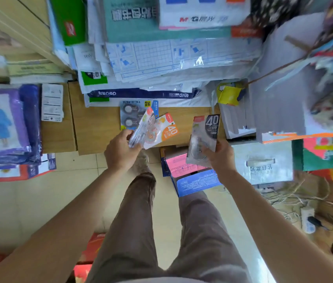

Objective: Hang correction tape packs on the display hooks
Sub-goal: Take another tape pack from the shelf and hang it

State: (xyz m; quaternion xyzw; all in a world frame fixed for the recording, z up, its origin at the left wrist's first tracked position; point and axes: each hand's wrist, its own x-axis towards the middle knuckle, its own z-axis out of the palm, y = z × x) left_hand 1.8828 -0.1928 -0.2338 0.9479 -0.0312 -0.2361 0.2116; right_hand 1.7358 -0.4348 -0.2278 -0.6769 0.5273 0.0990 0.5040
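Note:
My left hand grips a fan of correction tape packs, with orange "40" cards and clear blisters, held over a brown carton. A blue value pack shows behind them; whether it is in the same grip I cannot tell. My right hand holds one dark grey "40" correction tape pack upright by its lower edge, apart from the others. No display hooks are visible in this view.
Brown cartons sit under stacks of bagged paper goods. Purple raincoat packs lie left. An open blue box with pink sheets stands on the tiled floor by my legs. White boxes and cables crowd the right.

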